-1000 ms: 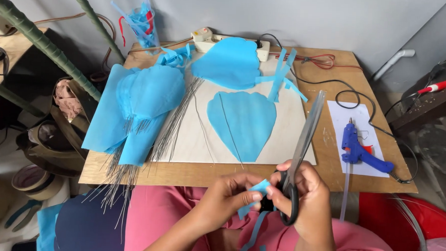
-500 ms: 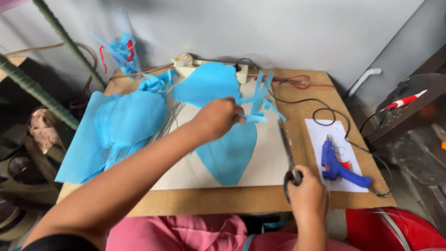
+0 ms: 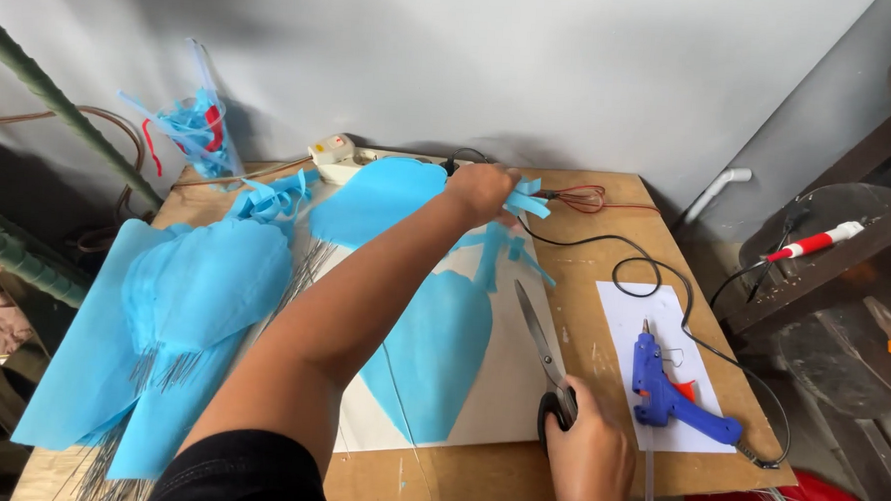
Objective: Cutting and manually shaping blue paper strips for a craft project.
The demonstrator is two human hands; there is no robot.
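Observation:
My left hand (image 3: 481,192) reaches across the table to its far side and grips a bunch of blue paper strips (image 3: 524,197). Near the front edge, my right hand (image 3: 587,457) rests on the handles of long grey scissors (image 3: 539,340), which lie flat with the blades pointing away from me. Under my left forearm, a blue heart-shaped paper petal (image 3: 431,350) lies on a white sheet (image 3: 505,388). More blue strips (image 3: 496,248) lie just below my left hand.
A blue glue gun (image 3: 671,396) lies on white paper at the right, its black cord (image 3: 655,270) looping back. A stack of blue petals with wires (image 3: 178,309) covers the left. A power strip (image 3: 335,150) and a cup of blue scraps (image 3: 198,130) sit at the back.
My left hand has left the lap and stretched to the table's far side, closing on the strips. My right hand has lowered the scissors flat onto the table.

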